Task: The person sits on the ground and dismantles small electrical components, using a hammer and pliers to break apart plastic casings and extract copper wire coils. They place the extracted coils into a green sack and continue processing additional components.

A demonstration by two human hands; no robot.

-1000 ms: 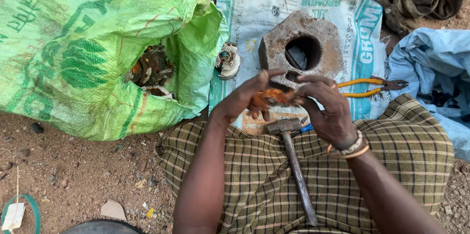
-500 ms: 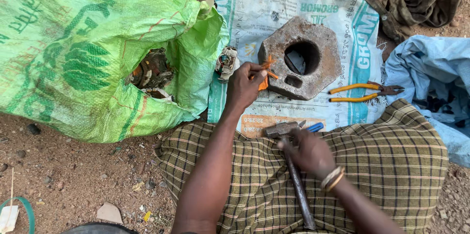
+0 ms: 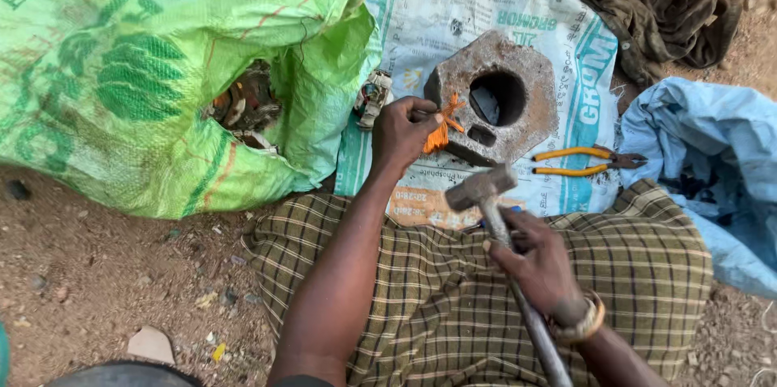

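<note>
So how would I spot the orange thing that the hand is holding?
Find the grey metal block with the round hole, lying on the printed white sack. At its left edge the left hand pinches a bundle of orange wire, the only bright orange, frayed thing there.

Bright green sack (image 3: 121, 71); orange wire bundle (image 3: 439, 132); yellow-handled pliers (image 3: 583, 162); olive checked cloth (image 3: 453, 290); pale blue sack (image 3: 712, 168).

Both arms are bare. The right hand (image 3: 538, 261) wears gold-coloured bangles (image 3: 584, 324) at the wrist; an olive checked cloth (image 3: 421, 290) wraps the lap.
</note>
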